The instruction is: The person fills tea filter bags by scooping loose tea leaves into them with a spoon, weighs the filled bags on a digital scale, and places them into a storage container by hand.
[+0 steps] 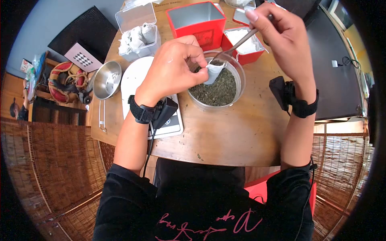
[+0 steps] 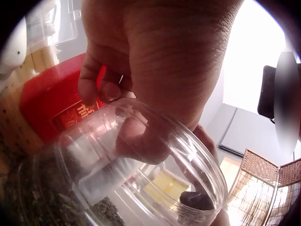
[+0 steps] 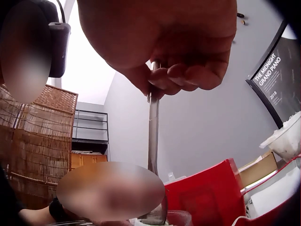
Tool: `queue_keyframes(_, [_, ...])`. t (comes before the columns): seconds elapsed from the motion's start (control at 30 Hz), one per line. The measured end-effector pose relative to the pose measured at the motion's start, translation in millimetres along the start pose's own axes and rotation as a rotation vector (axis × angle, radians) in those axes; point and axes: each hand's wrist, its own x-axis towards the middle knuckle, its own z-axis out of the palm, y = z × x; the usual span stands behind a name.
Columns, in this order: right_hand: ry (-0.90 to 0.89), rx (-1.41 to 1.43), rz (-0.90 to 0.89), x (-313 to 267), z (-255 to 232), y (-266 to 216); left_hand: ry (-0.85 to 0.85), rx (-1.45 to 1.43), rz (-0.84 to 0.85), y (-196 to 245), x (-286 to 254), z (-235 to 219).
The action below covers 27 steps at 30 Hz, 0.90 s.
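My left hand pinches the rim of a small white tea bag between thumb and fingertips. The bag stands over a clear plastic tub of dried, crumbled green leaves. My right hand grips a metal spoon by its handle, with the bowl end slanting down at the mouth of the bag. In the right wrist view the spoon handle hangs steeply below the curled fingers. Seen from the left wrist, the tub wall stands in front of the thumb and the pale bag.
Behind the tub stand a red tin and a red lid holding white bags. Filled bags lie in a clear box at the back left. A white scale sits beneath my left forearm, beside a metal pan.
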Motion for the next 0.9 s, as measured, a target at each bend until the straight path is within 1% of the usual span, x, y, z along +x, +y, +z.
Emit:
queue_keyframes(0.03, [-0.024, 0.095, 0.080, 1.1, -2.4, -6.3, -0.005, -0.003, -0.005, -0.1, -1.0, 0.8])
queue_keyframes(0.07, [-0.035, 0.133, 0.107, 3.4, -8.7, -34.2, 0.000, 0.004, 0.011, 0.4, -0.5, 0.6])
queue_keyframes(0.1, [-0.039, 0.133, 0.108, 1.9, -2.7, -29.5, 0.008, 0.012, 0.031, 0.9, 0.3, 0.2])
queue_keyframes(0.17, [0.139, -0.118, -0.129, 0.3, 8.9, -19.9, 0.011, 0.018, 0.022, 2.0, 0.4, -0.4])
queue_keyframes(0.2, [-0.085, -0.057, 0.094, 5.0, -6.2, -35.0, 0.007, 0.024, 0.013, 2.4, 0.6, 0.0])
queue_keyframes(0.3, [-0.055, -0.113, 0.087, -0.4, -4.4, -33.7, 0.004, -0.009, 0.000, 4.2, 0.0, -0.5])
queue_keyframes(0.33, [0.011, -0.013, 0.026, -0.3, 0.0, -17.9, 0.004, -0.009, -0.002, 3.5, -0.6, -0.1])
queue_keyframes(0.37, [0.010, -0.013, 0.023, -0.3, 2.4, -11.0, 0.009, -0.004, -0.006, 2.9, -0.2, 0.1])
queue_keyframes(0.43, [0.119, -0.058, -0.170, 0.9, 3.1, -4.5, 0.017, 0.001, -0.007, 3.8, 2.1, -1.0])
queue_keyframes(0.47, [-0.020, 0.061, 0.062, -0.6, -3.3, -15.2, 0.015, 0.000, -0.011, 5.0, 2.1, -1.5])
queue_keyframes(0.5, [-0.019, 0.061, 0.067, -1.4, -6.4, -23.8, 0.011, -0.002, -0.017, 6.0, 1.3, -0.6])
queue_keyframes(0.57, [-0.097, -0.131, 0.085, -1.1, -6.0, -35.3, 0.011, 0.000, -0.014, 5.6, 0.7, 0.5])
queue_keyframes(0.6, [-0.008, -0.107, -0.016, -2.9, 0.6, -21.4, 0.020, 0.006, -0.007, 5.3, 0.9, -0.4])
queue_keyframes(0.63, [-0.008, -0.107, -0.020, -3.1, 2.4, -16.9, 0.023, 0.008, -0.006, 4.8, 1.0, -1.1])
queue_keyframes(0.7, [0.062, 0.107, 0.012, -2.7, 1.8, -11.9, 0.016, -0.019, -0.021, 3.7, 1.0, 0.4])
queue_keyframes(0.73, [0.062, 0.106, 0.016, -2.3, -0.1, -11.1, 0.014, -0.022, -0.023, 4.4, 1.2, 0.5])
queue_keyframes(0.8, [-0.111, -0.059, 0.036, -2.3, -2.8, -11.2, 0.004, 0.030, -0.003, 5.7, 1.0, -0.9])
queue_keyframes(0.83, [-0.111, -0.058, 0.036, -2.5, -0.7, -12.8, 0.004, 0.031, -0.003, 4.8, 0.5, -0.4])
queue_keyframes(0.9, [0.108, -0.166, -0.124, -1.2, 4.4, -18.8, 0.009, -0.020, -0.011, 2.7, 1.1, -0.4])
